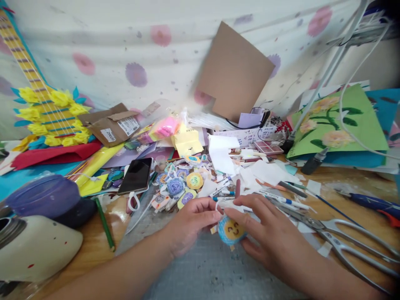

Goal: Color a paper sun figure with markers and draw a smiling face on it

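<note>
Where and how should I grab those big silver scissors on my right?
Probably by the handles, coming from the right: the scissors lie with two wide loops spread toward the right edge of the view, while the blades point left.

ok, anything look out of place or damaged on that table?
Mostly clutter. The brown cardboard sheet stands out: it leans askew, corner-up, against the flowered curtain, with a notch missing low on its left. White paper scraps lie strewn among pens. The visible part of the smiley disc shows no obvious damage.
</note>
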Demonstrator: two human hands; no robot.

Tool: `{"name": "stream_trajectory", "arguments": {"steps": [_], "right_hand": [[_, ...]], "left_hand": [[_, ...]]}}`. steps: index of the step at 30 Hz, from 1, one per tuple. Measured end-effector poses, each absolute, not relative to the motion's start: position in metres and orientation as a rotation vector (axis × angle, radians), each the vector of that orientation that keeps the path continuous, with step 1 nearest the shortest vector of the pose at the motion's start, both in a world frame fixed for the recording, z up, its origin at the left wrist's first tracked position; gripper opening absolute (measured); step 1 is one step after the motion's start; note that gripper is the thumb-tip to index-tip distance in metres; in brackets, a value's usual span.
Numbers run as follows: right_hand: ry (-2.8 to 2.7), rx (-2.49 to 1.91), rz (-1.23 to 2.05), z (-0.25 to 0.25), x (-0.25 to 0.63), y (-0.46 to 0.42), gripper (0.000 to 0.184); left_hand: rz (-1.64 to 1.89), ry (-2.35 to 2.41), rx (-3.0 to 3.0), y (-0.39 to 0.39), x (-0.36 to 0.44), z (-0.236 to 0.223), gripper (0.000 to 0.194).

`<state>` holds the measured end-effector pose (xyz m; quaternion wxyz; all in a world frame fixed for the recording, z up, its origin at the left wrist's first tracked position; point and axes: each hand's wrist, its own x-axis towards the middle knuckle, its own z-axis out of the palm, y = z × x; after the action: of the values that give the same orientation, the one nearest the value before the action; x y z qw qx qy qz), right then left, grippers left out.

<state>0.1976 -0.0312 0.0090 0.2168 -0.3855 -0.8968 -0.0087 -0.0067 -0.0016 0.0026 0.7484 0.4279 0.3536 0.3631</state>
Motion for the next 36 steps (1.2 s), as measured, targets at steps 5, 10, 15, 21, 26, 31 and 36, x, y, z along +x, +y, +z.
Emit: {"name": "stream_trajectory", "arguments": {"steps": [5,10,15,21,26,31,36], "right_hand": [[-2.519,-1.054,0.056,0.003,0.194,-0.034,0.076],[-2.399,-1.054,0.295,-0.001,0.196,-0.036,0.085],[-2.302,-1.172,0.482,-0.005,0.195,-0.035,0.085],[-2.218,-1.149,0.492,-0.011,0.187,-0.036,0.067],[-2.185,-1.095,0.461,-0.016,0.185,-0.036,0.064],[-2.198,-0.943,0.481,-0.012,0.192,-0.039,0.069],[-1.91,-0.976,0.825,-0.005,0.195,-0.032,0.037]], "left_hand": [[0.817,0.83,0.897,-0.001,-0.006,0.005,0.025],[0.84,0.88,0.872,-0.002,-0.007,0.008,0.019],[0.873,0.932,0.87,-0.004,-0.006,0.011,0.021],[0.873,0.923,0.862,-0.004,-0.006,0.011,0.025],[0.856,0.868,0.841,-0.005,-0.006,0.012,0.026],[0.836,0.838,0.868,-0.005,-0.007,0.012,0.025],[0.816,0.839,0.891,-0.005,-0.008,0.009,0.022]]}}
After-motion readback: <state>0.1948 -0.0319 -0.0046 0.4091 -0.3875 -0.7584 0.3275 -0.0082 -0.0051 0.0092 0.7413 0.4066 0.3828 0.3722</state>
